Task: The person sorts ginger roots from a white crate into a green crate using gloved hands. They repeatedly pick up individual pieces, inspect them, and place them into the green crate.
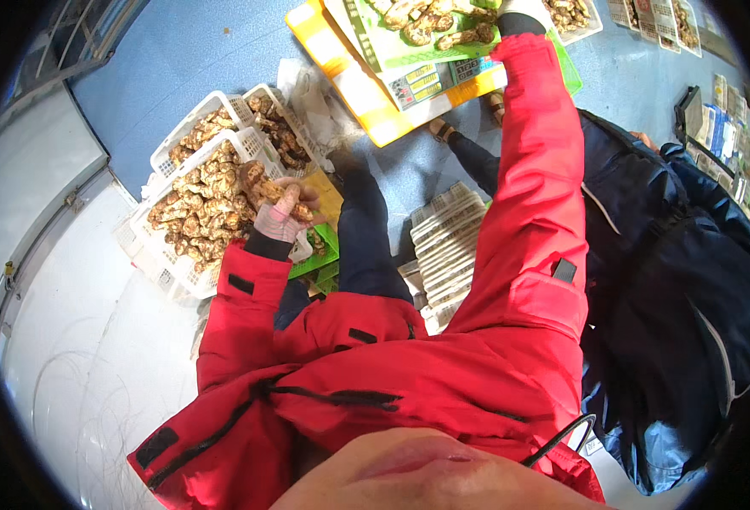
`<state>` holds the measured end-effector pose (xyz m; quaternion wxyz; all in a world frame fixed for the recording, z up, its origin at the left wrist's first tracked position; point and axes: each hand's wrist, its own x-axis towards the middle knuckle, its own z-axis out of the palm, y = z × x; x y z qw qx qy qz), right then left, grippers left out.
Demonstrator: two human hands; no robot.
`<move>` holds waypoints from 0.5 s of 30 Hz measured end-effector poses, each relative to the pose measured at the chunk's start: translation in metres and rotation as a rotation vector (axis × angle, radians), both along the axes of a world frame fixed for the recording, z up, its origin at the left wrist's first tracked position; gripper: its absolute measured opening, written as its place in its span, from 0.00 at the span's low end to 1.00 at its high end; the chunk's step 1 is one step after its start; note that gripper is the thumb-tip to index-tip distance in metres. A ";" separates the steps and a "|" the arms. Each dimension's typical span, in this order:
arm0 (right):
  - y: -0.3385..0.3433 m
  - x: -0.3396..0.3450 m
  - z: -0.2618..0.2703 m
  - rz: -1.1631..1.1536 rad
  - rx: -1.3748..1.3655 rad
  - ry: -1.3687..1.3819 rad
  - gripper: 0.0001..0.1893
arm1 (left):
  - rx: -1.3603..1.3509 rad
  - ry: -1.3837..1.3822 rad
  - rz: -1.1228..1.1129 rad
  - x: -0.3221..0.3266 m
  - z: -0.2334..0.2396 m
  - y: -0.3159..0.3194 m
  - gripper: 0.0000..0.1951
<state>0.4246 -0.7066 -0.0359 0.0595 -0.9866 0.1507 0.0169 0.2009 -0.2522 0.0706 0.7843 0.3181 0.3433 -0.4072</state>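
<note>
My left hand [282, 217] grips brown-and-cream mushrooms [259, 180], which look like matsutake, above the rim of a white plastic basket [187, 280]. A heap of similar mushrooms [203, 207] fills that basket. My right arm reaches to the top of the view. Only a pale, apparently gloved part of my right hand [522, 7] shows there, at the edge of a bright green basket [406, 58]; its fingers are cut off. Several mushrooms [429, 25] lie in the green basket. It stands over a digital weighing scale [422, 86] with a keypad and displays.
Under the scale is a yellow-and-white box [381, 134]. More baskets of mushrooms [203, 131] stand at left, beside a plastic bag [311, 95]. Stacked white baskets [448, 242] rise near my legs. A person in a dark jacket [668, 287] is close on my right.
</note>
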 end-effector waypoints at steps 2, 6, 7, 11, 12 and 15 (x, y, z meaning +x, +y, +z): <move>0.021 -0.030 0.037 -0.121 0.483 -0.044 0.13 | 0.021 -0.014 -0.014 0.015 0.010 -0.017 0.12; 0.033 -0.092 0.031 -0.024 1.810 0.157 0.17 | -0.187 -0.039 0.005 0.037 0.011 -0.045 0.19; 0.058 -0.098 0.034 -0.155 2.070 0.181 0.17 | -0.230 -0.039 0.027 0.039 0.012 -0.043 0.20; 0.132 -0.118 0.071 -0.542 2.224 0.244 0.17 | -0.312 -0.023 -0.028 0.051 0.004 -0.033 0.18; 0.134 -0.121 0.072 -0.398 2.309 0.285 0.17 | -0.264 -0.041 -0.028 0.056 0.015 -0.038 0.18; 0.174 -0.129 0.090 -0.377 2.340 0.289 0.17 | -0.217 -0.052 0.012 0.050 0.023 -0.021 0.19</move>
